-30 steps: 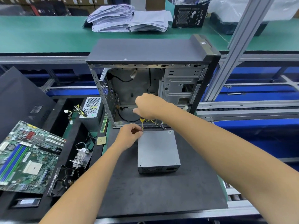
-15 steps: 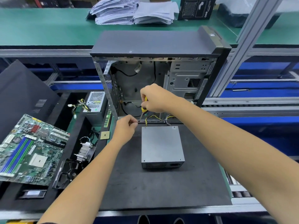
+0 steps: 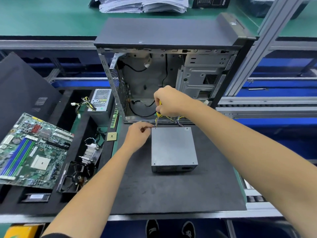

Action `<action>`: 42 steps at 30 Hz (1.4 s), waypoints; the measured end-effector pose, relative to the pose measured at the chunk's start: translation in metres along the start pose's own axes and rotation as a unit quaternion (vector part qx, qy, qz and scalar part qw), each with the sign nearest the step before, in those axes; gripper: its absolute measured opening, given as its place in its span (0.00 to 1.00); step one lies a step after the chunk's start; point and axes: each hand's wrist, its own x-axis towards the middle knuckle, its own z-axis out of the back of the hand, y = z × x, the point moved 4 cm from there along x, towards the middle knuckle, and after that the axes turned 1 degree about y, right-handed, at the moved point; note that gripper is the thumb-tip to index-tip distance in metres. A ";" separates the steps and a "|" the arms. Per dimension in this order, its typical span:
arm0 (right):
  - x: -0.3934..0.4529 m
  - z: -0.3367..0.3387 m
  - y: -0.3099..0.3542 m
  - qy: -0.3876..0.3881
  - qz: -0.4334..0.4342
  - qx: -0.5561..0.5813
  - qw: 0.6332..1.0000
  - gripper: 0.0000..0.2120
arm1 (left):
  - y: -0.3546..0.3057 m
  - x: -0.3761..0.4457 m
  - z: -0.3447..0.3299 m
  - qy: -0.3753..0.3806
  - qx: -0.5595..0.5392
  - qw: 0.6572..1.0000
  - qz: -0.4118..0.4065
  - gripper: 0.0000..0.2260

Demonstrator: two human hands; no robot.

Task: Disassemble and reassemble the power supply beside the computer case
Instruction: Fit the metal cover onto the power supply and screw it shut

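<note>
The grey power supply (image 3: 173,148) lies flat on the dark mat (image 3: 171,191), the open computer case (image 3: 164,69) at its 12 o'clock, while the right hand (image 3: 169,102) grips a yellow-handled screwdriver (image 3: 159,109) over its far-left corner and the left hand (image 3: 139,134), fingers curled, pinches there.

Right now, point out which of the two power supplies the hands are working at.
The closed grey power supply on the black mat, beside both hands. The other power supply, with a mesh top, stands left of the case, untouched.
</note>
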 end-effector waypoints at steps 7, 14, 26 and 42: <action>-0.008 0.011 0.003 -0.019 0.034 0.011 0.999 0.08 | -0.010 -0.004 0.005 -0.008 -0.071 0.997 0.002 0.10; -0.020 0.016 0.014 -0.065 0.028 0.089 0.993 0.12 | -0.016 -0.023 0.009 0.015 -0.041 0.999 -0.005 0.08; -0.056 0.010 0.040 -0.048 0.085 0.162 0.982 0.07 | -0.021 -0.055 0.011 0.028 0.013 0.999 -0.026 0.10; -0.093 -0.004 0.041 -0.049 0.124 0.166 0.977 0.08 | -0.039 -0.081 0.004 0.093 0.080 0.990 -0.066 0.06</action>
